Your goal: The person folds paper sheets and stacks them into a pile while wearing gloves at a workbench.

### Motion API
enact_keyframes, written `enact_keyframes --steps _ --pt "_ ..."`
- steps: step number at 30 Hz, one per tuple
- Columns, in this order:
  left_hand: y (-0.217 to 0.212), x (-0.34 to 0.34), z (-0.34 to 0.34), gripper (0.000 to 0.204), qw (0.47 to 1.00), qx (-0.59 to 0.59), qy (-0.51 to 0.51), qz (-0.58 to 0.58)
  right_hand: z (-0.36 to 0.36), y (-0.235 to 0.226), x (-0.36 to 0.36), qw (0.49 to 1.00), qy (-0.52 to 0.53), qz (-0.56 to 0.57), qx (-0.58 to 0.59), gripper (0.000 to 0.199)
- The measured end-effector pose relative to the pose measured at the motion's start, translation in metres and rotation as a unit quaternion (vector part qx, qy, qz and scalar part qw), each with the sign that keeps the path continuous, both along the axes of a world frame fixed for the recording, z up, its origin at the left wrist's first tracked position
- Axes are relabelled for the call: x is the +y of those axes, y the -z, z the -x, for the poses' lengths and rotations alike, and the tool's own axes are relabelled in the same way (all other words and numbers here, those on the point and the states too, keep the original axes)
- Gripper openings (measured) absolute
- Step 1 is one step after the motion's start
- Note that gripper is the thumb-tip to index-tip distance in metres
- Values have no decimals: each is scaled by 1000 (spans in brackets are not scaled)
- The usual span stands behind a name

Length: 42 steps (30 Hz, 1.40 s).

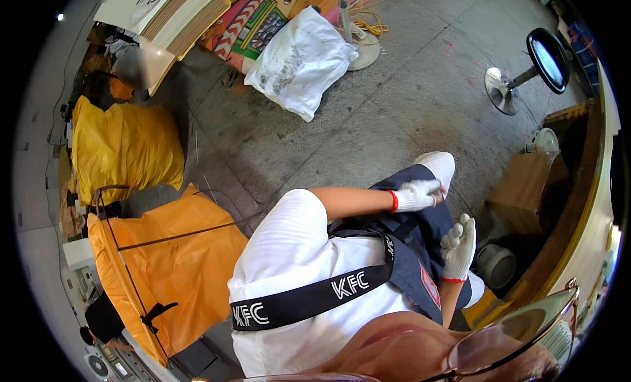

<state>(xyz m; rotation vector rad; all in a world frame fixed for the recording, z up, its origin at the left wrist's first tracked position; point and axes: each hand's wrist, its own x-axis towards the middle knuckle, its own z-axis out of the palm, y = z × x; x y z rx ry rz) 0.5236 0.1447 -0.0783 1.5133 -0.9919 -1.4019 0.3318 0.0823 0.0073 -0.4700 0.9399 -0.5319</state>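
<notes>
Beside the apron (411, 277), gloved left hand (415, 195) is over dark lap cloth (437, 227); fingers bent, tips blurred, can't tell if it pinches anything. Gloved right hand (460, 249) is near the apron too, fingers loosely half-curled, nothing visible in it. The apron is worn on the chest, hung from a wide strap (309, 294). Expect light, soft, floppy, not slippery, hard to damage; best hold is a bib edge or the strap, since slack fabric would just bunch. Near the apron, right in view: carton (526, 191). Left of it: orange bag (184, 263), then yellow bag (128, 145). Well apart from it, farther up: white sack (299, 63), stool (547, 61).
</notes>
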Motion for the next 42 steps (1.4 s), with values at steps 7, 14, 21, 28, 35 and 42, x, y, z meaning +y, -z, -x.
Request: enact_keyframes --steps 7,14,21,28,35,42 --pt "74 -68 -32 58 921 -361 23 -145 -15 -29 8 998 57 -33 25 22" --pt "109 -81 -29 27 914 -386 27 -119 -3 1 5 996 72 -42 -19 22" --pt "81 -53 -46 22 953 -285 42 91 10 19 5 994 90 -52 -36 22" --pt "35 13 -83 29 877 -145 453 -66 20 25 6 992 106 -63 -29 23" --pt "20 -49 5 37 893 -172 363 204 14 21 11 996 75 -52 -16 22" --pt "33 -87 160 40 863 -142 462 148 20 -8 -3 984 161 56 54 25"
